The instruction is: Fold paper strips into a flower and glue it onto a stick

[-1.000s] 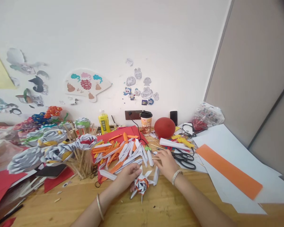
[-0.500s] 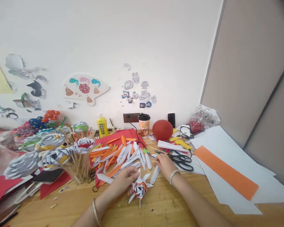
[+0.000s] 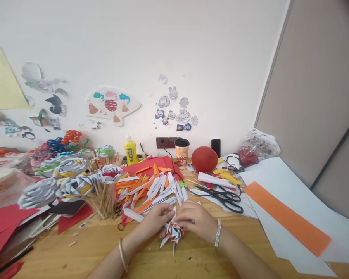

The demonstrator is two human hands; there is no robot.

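A small folded-paper flower (image 3: 175, 231), white with orange and dark edges and pointed white petals, is held just above the wooden table. Closed around its left side is my left hand (image 3: 158, 217), thumb and fingers on the paper. My right hand (image 3: 195, 219) bends over the flower's upper right, its fingers pressed together on the folds; the fingertips are partly hidden. Just beyond both hands lies a heap of folded paper strips (image 3: 151, 186) in white and orange. Black-handled scissors (image 3: 228, 197) rest to the right of my right hand.
Finished paper flowers (image 3: 75, 186) on wooden sticks crowd the left. Behind stand a yellow bottle (image 3: 130, 151), a lidded cup (image 3: 181, 154) and a red balloon (image 3: 204, 159). A yellow glue gun (image 3: 230, 178) lies near the scissors. White sheets (image 3: 264, 217) with an orange strip (image 3: 287, 217) cover the right.
My right hand has moved left from the table beside a white paper strip onto the flower. My left hand still holds the flower. The whole view has shifted slightly.
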